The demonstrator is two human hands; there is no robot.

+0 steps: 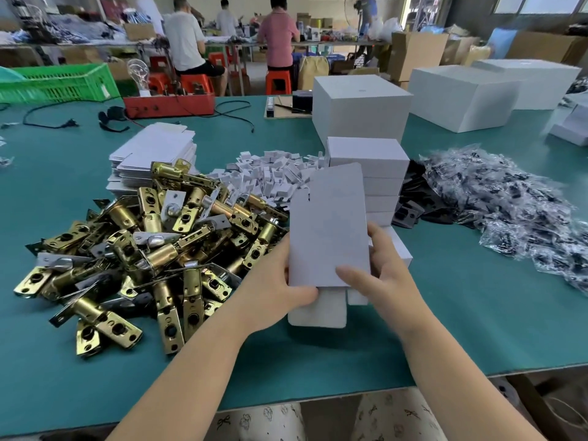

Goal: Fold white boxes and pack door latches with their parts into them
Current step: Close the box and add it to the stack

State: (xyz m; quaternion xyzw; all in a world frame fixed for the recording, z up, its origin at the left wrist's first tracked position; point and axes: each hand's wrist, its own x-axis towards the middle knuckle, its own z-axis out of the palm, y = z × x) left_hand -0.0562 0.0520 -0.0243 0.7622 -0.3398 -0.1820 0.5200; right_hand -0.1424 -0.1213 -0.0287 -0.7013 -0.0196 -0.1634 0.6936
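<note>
Box blank [329,227], lower flaps perhaps blurred.

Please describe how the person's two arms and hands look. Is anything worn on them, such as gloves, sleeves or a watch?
Both forearms are bare up to the picture's lower edge: no sleeves show. The left hand and the right hand wear no gloves, and no ring, watch or bracelet is visible on either wrist or on the fingers that show. The nails look short and unpainted. No markings or bandages show.

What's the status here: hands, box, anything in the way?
Left hand and right hand both grip flat white box, unfolded. Latch pile untouched at left. Nothing blocking.
</note>
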